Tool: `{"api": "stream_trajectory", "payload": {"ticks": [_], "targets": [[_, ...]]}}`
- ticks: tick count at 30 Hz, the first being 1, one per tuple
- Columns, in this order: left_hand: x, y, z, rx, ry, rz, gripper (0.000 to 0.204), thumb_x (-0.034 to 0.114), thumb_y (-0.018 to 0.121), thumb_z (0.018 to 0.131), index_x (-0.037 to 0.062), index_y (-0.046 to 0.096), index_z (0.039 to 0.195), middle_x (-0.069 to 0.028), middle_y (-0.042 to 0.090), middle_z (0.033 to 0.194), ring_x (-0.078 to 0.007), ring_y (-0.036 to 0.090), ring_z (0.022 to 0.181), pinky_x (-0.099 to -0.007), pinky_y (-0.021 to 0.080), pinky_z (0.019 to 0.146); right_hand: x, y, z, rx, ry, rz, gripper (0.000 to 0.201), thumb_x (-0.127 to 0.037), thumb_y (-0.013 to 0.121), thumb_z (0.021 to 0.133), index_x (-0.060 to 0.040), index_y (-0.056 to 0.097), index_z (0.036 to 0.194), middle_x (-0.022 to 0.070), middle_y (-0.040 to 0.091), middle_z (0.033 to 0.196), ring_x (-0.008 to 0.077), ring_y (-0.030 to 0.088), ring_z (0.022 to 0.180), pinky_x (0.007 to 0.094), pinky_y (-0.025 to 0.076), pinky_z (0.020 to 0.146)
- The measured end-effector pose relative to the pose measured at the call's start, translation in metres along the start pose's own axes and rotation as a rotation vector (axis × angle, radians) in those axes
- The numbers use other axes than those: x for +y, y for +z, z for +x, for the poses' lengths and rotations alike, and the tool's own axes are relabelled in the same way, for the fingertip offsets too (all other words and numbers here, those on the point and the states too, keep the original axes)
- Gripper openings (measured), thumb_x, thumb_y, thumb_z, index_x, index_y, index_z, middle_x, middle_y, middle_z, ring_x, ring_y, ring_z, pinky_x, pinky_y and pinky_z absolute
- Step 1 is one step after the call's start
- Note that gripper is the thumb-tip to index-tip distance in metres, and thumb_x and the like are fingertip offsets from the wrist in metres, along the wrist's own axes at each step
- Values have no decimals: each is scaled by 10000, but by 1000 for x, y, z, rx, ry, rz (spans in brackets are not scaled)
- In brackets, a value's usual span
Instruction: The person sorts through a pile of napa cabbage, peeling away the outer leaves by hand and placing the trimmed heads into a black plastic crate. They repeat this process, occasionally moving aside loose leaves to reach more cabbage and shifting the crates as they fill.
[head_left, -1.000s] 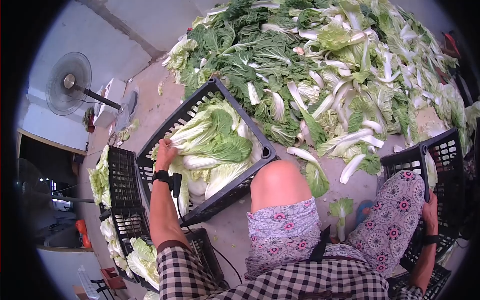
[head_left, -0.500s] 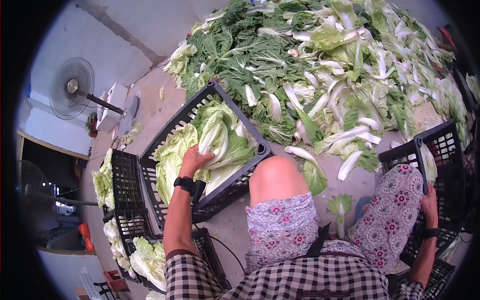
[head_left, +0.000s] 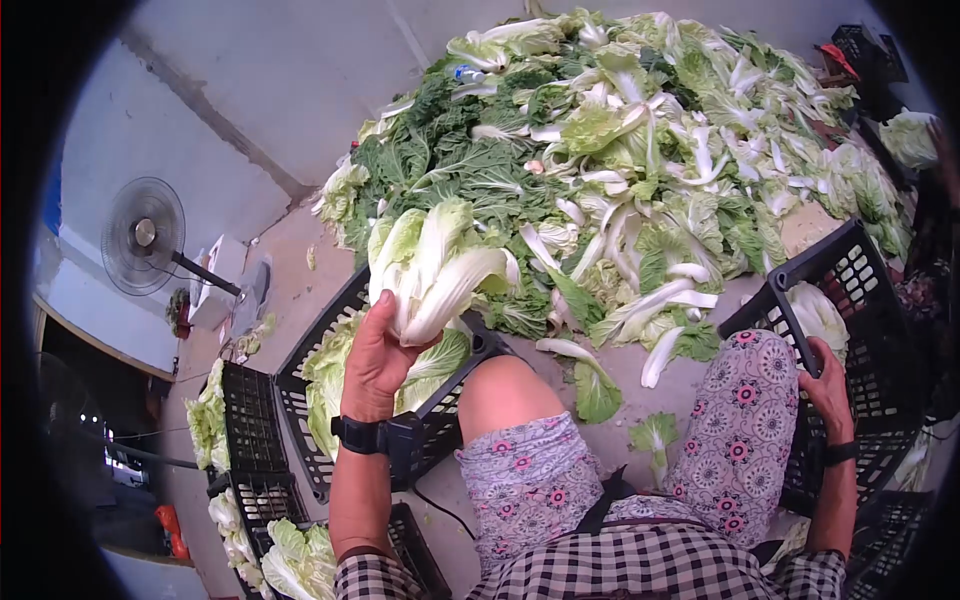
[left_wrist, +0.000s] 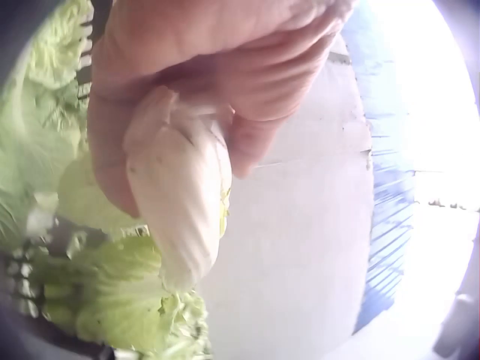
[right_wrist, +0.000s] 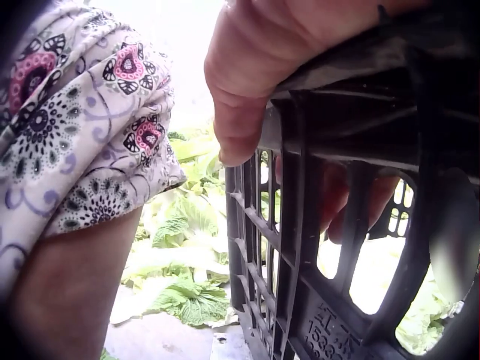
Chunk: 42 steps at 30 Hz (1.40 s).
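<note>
My left hand grips a pale napa cabbage by its white base, held up above the left black crate. In the left wrist view the fingers and thumb curl round the base of the cabbage. More cabbages lie inside that crate. At the right, my right hand holds the rim of another black crate, which has a cabbage in it. The right wrist view shows the thumb on the near side of the crate and fingertips seen through its slots.
A large heap of cabbage leaves covers the floor ahead. Loose leaves lie between the heap and my legs. Smaller black crates with cabbages stand at the far left. A standing fan is at the back left.
My left hand has lifted the cabbage up out of the left crate. My right hand stays on the right crate's rim. The head view has shifted.
</note>
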<state>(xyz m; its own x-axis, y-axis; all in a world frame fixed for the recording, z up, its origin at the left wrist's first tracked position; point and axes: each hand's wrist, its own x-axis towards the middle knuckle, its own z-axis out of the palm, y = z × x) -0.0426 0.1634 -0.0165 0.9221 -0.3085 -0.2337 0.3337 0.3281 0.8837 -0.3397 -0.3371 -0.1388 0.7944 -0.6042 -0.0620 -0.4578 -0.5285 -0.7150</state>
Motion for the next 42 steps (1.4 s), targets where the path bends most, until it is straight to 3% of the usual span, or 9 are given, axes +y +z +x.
{"api": "stream_trajectory", "payload": {"ticks": [4,8,14,19,22,26,29,39,42], "targets": [[-23,63,3,-140,-115,-2,501,324,596,883,44,452,1272,-124,588,1165,-271,611,1004,-480,527,796,-28,-27,0,-60,-19,172,659,-263,681,662,14,484,1226,159,580,1113,260,563,1019,371,430,908],[-53,115,-7,-348,-218,-13,514,315,557,909,-5,418,1287,-142,576,1178,-271,604,1025,-467,520,843,-134,-52,-14,47,-352,79,640,-164,706,677,-19,474,1256,171,561,1169,275,532,1105,393,403,948],[-79,179,-43,-636,-340,59,594,394,537,913,31,343,1341,-107,508,1249,-206,536,1121,-373,476,918,-213,18,-19,-35,-1065,-92,685,-180,732,685,-49,438,1290,186,502,1248,329,468,1187,415,370,1008],[-73,152,-37,-547,105,576,846,467,718,744,21,330,1349,-105,474,1278,-235,500,1148,-352,443,918,-214,27,-15,-286,-710,438,577,-253,688,787,-39,455,1269,180,557,1173,284,563,1069,364,445,911],[-74,148,-34,-416,600,763,948,442,793,644,20,325,1353,-128,439,1312,-263,454,1196,-383,391,976,-220,34,-18,-411,-574,616,538,-297,653,843,-38,453,1269,162,578,1151,232,583,1037,333,459,880],[-83,161,-47,-498,305,509,891,260,844,595,21,371,1310,-108,518,1245,-222,522,1119,-320,419,947,-236,51,-24,-351,-777,529,480,-272,673,814,-44,513,1204,149,589,1101,262,596,999,339,475,850],[-87,147,-43,-419,361,603,777,209,836,597,23,449,1244,-82,608,1097,-192,591,993,-301,470,870,-236,41,-15,-41,-989,172,385,-227,696,764,-39,585,1081,141,620,946,311,620,845,374,501,750],[-77,136,-28,-241,948,1215,613,127,815,591,97,561,1149,-121,635,974,-289,629,821,-353,507,708,-236,45,-23,-84,-891,-4,284,-200,659,795,-23,586,1005,153,618,779,334,616,691,411,484,602],[-75,135,-28,-266,942,1208,609,128,809,578,101,568,1136,-116,632,967,-289,620,836,-366,492,723,-238,43,-28,-118,-852,-24,295,-207,658,798,-23,580,1016,158,616,767,334,615,672,407,482,578]]}}
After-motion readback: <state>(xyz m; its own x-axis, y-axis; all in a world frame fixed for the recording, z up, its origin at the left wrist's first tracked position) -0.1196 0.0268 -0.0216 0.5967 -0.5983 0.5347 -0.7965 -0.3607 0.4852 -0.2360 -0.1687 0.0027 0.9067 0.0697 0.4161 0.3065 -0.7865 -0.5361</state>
